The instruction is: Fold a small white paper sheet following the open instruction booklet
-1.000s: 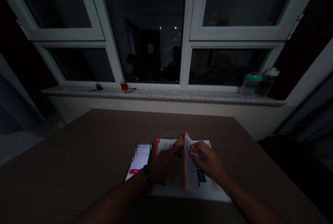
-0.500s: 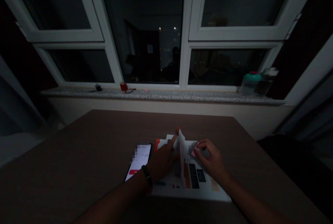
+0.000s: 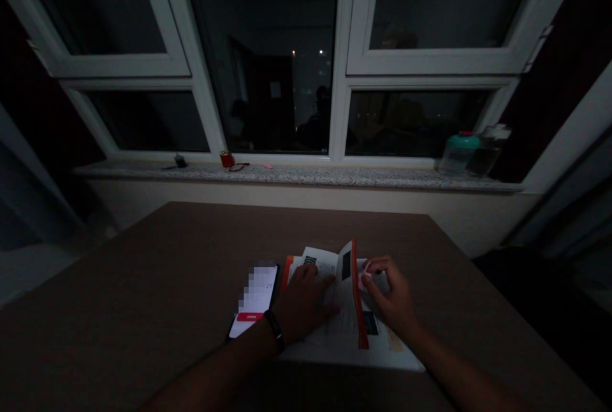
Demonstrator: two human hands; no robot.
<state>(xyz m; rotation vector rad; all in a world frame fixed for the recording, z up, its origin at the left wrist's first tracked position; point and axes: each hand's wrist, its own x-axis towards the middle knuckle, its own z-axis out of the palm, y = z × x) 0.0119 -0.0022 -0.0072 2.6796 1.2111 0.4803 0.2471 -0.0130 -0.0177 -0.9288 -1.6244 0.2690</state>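
Booklet (image 3: 326, 260) lies open on the table (image 3: 191, 252) — left hand (image 3: 303, 300) just spread across its left page, apparently steadying it, an orange-edged leaf (image 3: 348, 303) raised beside the right hand (image 3: 392, 294), which pinches a pink slip (image 3: 366, 278).

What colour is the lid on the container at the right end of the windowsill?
The lid is teal green, seen best in the head view.

Speckled grey sill (image 3: 306, 175), brown table (image 3: 229, 227).
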